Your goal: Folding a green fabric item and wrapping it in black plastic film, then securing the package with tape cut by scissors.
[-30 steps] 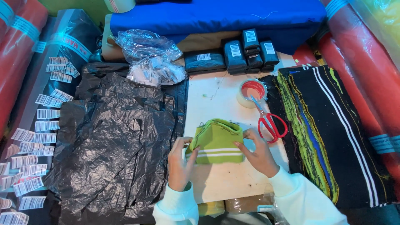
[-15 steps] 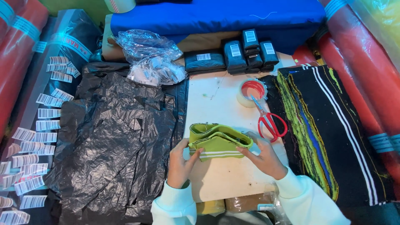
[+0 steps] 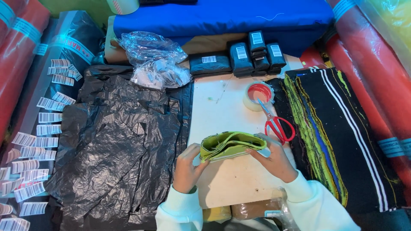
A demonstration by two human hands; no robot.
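- While gripped between left hand [image 3: 186,167] and right hand [image 3: 274,157], a folded green cloth [image 3: 230,145] sits lower centre on the white bench [image 3: 231,179].
- Judged mid-fold; next calls for pressing flat.
- Black bags [image 3: 120,137] lie left.

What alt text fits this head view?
Both hands, left hand and right hand, hold a folded lime-green knit band over a white board. Red scissors and a tape roll lie beyond; black plastic bags spread to the left.

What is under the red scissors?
The red scissors lie on the white board, their tips over the tape roll. What the handles cover stays hidden.
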